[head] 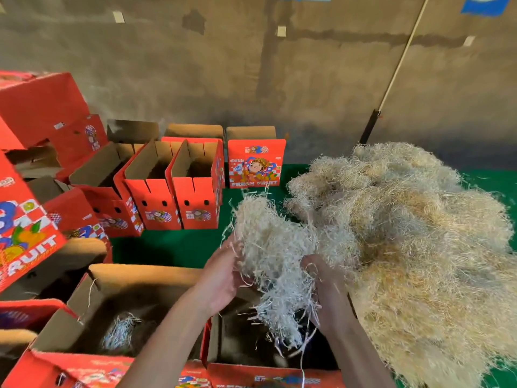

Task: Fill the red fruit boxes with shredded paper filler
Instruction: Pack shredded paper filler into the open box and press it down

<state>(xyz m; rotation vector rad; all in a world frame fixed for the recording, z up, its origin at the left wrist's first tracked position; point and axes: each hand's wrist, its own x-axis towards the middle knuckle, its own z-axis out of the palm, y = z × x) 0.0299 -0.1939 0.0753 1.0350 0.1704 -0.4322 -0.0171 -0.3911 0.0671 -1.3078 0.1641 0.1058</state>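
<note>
Green floor covering [179, 247], bare concrete wall [251, 79] behind. Large shredded paper pile [419, 247] at right. Left hand [223, 273] and right hand [327, 287], fingers curled, grip paper clump [274, 259] above open red box [268, 371] at near edge. Neighbouring box [84, 362] holds few shreds. Four boxes in far row.

Mid-frame, your closed red box [256, 163] reads "FRESH FRUIT" in white under a cartoon figure; the smaller print above is too small to read. At left edge, your tilted red box [25, 236] shows "RUIT", partly cut off. Other box labels are blurred.
</note>
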